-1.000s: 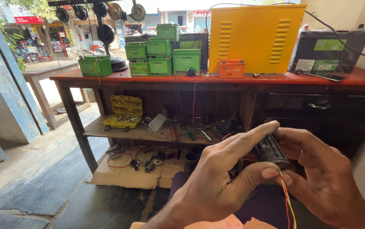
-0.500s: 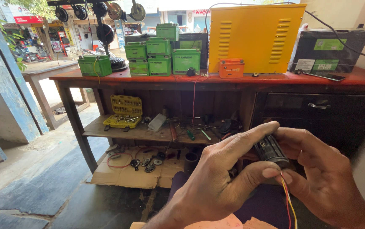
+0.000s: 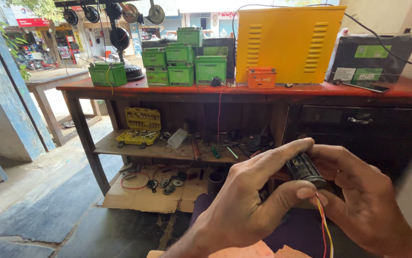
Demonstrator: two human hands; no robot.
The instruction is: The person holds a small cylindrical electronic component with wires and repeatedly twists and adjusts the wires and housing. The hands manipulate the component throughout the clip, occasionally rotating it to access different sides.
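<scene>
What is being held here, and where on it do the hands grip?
A small black ribbed cylinder with red and yellow wires trailing from its lower end. The left hand pinches its body between forefinger and thumb; the right hand cups its far side.

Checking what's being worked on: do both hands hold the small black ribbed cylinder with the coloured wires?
Yes: the left hand and the right hand both pinch the black cylinder, its red and yellow wires hanging below.

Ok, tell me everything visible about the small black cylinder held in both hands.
The black cylinder is short, ribbed along its side, and looks like plastic or rubber. It lies tilted between the left hand and right hand, pinched by fingers and thumbs. Thin red and yellow wires hang from its lower end.
</scene>
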